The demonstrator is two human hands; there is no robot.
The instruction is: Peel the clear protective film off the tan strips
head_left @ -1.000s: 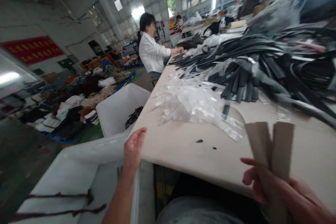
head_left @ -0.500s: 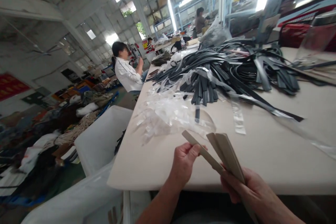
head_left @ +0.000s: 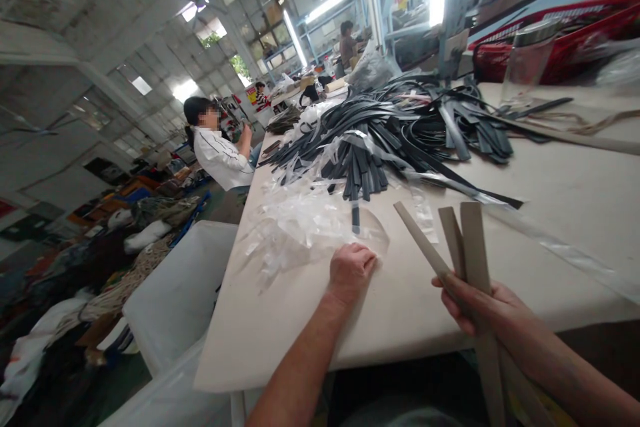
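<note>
Currently, the right hand [head_left: 483, 310] is closed around several tan strips [head_left: 475, 240] just above the front edge of the bench [head_left: 280, 320]. Three upper ends fan out from the grip over the bench top, the leftmost leaning furthest toward the left edge, while the lower ends pass below the front edge. Nearer the front left corner, the left hand [head_left: 353, 270] is over the bench with its fingers curled in and the tips drawn together, right by a loop of clear film [head_left: 300, 217]; whether it pinches any of the film, I cannot tell. The film lies crumpled along the left edge, and beyond it a large heap of black strips [head_left: 370, 170] stretches toward the far edge, a few ends pointing back at the left hand. A long clear strip [head_left: 565, 247] runs out toward the right edge. Near the far edge, to the right of the heap, stands a lidded jar [head_left: 525, 70], with a red basket [head_left: 487, 57] behind it. A white bin [head_left: 173, 300] is beside the left edge, and farther along that edge sits a person in a white jacket [head_left: 217, 157].
</note>
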